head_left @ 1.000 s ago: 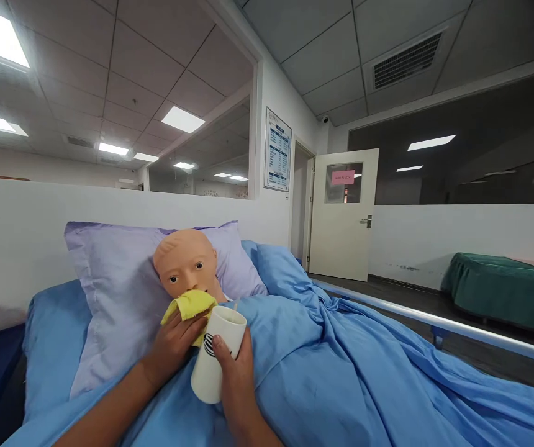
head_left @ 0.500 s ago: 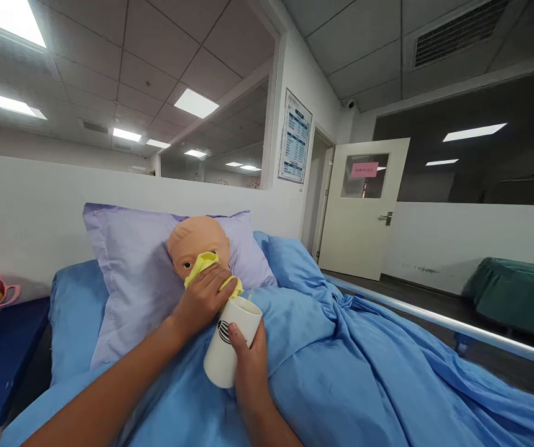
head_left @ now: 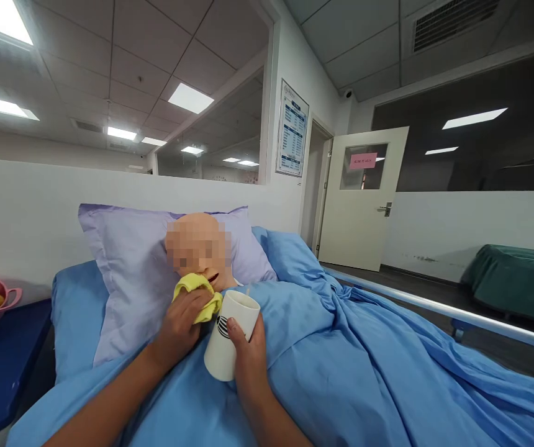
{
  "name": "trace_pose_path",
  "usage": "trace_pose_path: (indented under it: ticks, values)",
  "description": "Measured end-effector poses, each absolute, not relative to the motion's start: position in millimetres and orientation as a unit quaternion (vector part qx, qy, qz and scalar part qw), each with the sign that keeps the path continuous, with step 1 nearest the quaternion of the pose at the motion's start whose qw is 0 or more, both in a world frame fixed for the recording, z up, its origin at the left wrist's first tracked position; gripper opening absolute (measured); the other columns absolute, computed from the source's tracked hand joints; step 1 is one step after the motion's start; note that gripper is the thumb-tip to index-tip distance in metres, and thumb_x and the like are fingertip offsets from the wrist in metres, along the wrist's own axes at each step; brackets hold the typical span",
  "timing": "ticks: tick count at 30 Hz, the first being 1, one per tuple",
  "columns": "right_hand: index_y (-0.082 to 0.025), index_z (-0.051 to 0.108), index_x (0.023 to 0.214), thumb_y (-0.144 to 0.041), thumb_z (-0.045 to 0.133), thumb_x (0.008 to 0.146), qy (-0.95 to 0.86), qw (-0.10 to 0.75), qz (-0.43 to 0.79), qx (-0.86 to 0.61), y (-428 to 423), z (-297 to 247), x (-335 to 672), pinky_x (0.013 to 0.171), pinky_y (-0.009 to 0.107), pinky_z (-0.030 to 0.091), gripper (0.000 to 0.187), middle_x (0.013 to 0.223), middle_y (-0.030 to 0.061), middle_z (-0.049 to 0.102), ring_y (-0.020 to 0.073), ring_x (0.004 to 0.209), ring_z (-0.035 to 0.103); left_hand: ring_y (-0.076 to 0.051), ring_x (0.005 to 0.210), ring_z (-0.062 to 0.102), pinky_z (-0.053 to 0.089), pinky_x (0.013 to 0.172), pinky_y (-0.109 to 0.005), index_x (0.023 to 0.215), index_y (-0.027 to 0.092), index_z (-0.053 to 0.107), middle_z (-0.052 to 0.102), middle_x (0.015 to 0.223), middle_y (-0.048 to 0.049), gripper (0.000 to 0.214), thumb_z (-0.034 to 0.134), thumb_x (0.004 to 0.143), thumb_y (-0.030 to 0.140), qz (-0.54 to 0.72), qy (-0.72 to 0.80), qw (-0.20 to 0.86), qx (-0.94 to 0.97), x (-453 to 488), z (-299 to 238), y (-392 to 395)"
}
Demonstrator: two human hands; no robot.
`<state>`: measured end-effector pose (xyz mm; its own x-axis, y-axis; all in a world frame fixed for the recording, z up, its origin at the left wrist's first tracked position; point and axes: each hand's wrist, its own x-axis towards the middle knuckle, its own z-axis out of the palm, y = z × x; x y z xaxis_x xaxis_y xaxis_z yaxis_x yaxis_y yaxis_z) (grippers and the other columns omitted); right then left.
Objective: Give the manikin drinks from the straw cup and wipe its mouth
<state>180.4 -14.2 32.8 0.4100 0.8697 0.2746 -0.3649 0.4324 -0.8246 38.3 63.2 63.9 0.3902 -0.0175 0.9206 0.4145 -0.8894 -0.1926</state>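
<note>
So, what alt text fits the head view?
A person's left hand holds a crumpled yellow cloth at the chin of a tan plastic manikin lying under a light blue blanket; the right hand holds a white cup beside it.

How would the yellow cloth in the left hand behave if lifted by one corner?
Probably floppy: the yellow cloth bunches and folds in the left hand. Likely light, as fingers alone hold it up. Hardly fragile or apt to roll, being soft crumpled fabric.
</note>
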Motion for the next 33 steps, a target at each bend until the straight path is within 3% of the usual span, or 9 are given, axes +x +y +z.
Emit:
trace_pose_path:
  ticks: [6,10,13,18,22,25,27,30,33]
  values:
    - [-0.019,0.054,0.119,-0.051,0.077,0.069,-0.367,0.769,0.390,-0.349,-12.5,30.7,180.1,0.072,0.036,0.056,0.063,0.091,0.0036,0.067,0.0212,0.079,0.065,-0.019,0.108,0.062,0.051,0.099,-0.044,0.122,0.022,0.053,0.066,0.108,-0.0068,0.041,0.046,0.087,0.002,-0.659,-0.091,0.172,-0.727,62.4,111.0,65.3]
    - [-0.020,0.052,0.121,-0.051,0.076,0.071,-0.356,0.773,0.396,-0.346,-13.9,31.9,178.5,0.065,0.033,0.056,0.064,0.090,0.0033,0.067,0.0198,0.074,0.064,-0.022,0.106,0.063,0.049,0.101,-0.046,0.116,0.017,0.056,0.068,0.107,-0.0111,0.030,0.052,0.088,0.006,-0.527,-0.090,0.293,-0.793,77.0,114.4,75.3]
    - [-0.020,0.052,0.119,-0.052,0.075,0.072,-0.354,0.779,0.386,-0.344,-15.7,33.5,177.6,0.069,0.034,0.056,0.061,0.093,0.0031,0.067,0.0195,0.078,0.064,-0.024,0.107,0.064,0.048,0.104,-0.045,0.115,0.011,0.058,0.070,0.109,-0.0148,0.030,0.058,0.086,0.007,-0.466,-0.115,0.367,-0.797,72.9,94.0,76.6]
    - [-0.020,0.052,0.120,-0.055,0.076,0.070,-0.351,0.770,0.395,-0.357,-17.9,35.5,178.1,0.070,0.035,0.056,0.065,0.096,0.0040,0.067,0.0204,0.079,0.064,-0.026,0.119,0.061,0.049,0.102,-0.041,0.124,0.011,0.057,0.068,0.120,-0.0163,0.037,0.058,0.087,0.007,-0.461,-0.134,0.313,-0.819,53.2,59.5,73.1]
    - [-0.021,0.052,0.119,-0.055,0.076,0.070,-0.363,0.767,0.386,-0.362,-19.2,35.1,178.8,0.069,0.033,0.055,0.065,0.095,0.0030,0.067,0.0196,0.080,0.064,-0.022,0.122,0.060,0.045,0.108,-0.039,0.122,0.017,0.061,0.070,0.121,-0.0111,0.041,0.045,0.087,0.001,-0.499,-0.139,0.166,-0.839,38.0,52.5,57.4]
    - [-0.021,0.054,0.116,-0.055,0.077,0.069,-0.386,0.751,0.377,-0.380,-21.6,34.6,178.3,0.066,0.032,0.055,0.063,0.092,0.0023,0.066,0.0192,0.078,0.064,-0.021,0.115,0.064,0.046,0.106,-0.037,0.113,0.024,0.066,0.072,0.116,-0.0045,0.033,0.049,0.088,0.010,-0.583,-0.251,-0.024,-0.772,27.0,57.1,26.3]
    - [-0.021,0.055,0.114,-0.054,0.077,0.069,-0.405,0.745,0.367,-0.384,-24.2,35.0,177.3,0.066,0.031,0.055,0.059,0.092,0.0024,0.066,0.0188,0.078,0.064,-0.022,0.102,0.069,0.054,0.092,-0.034,0.109,0.026,0.066,0.074,0.109,-0.0028,0.023,0.059,0.087,0.026,-0.651,-0.387,-0.186,-0.626,21.1,61.3,0.5]
    - [-0.021,0.058,0.111,-0.051,0.078,0.069,-0.436,0.739,0.346,-0.379,-29.0,36.7,175.0,0.068,0.031,0.055,0.056,0.093,0.0029,0.067,0.0182,0.077,0.064,-0.022,0.082,0.071,0.058,0.067,-0.030,0.114,0.025,0.062,0.074,0.096,-0.0024,0.040,0.069,0.079,0.046,-0.673,-0.464,-0.420,-0.393,14.8,61.9,-29.2]
    - [-0.021,0.058,0.112,-0.050,0.078,0.068,-0.462,0.723,0.350,-0.378,-34.2,39.0,171.6,0.071,0.032,0.054,0.057,0.093,0.0027,0.068,0.0188,0.079,0.064,-0.020,0.075,0.069,0.055,0.059,-0.026,0.111,0.021,0.063,0.072,0.090,-0.0027,0.048,0.076,0.072,0.045,-0.635,-0.434,-0.560,-0.309,9.3,50.6,-36.7]
